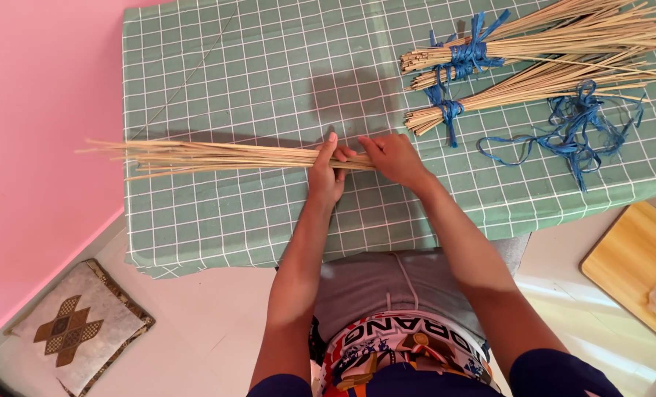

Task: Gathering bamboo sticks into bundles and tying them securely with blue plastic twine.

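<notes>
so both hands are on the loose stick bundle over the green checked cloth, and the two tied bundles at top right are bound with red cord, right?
Not quite: the cord is blue, not red. The head view shows the two tied bundles at top right bound with blue cord. The rest holds: left hand and right hand are on the loose stick bundle over the green checked cloth.

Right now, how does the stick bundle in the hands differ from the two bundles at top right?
The held bundle has no visible tie; the two bundles at top right are bound with blue cord. The held bundle is gripped by the left hand and right hand; those two lie untouched. The held bundle's tips point left past the table edge; theirs fan right. All are thin pale sticks on the green checked cloth.
</notes>
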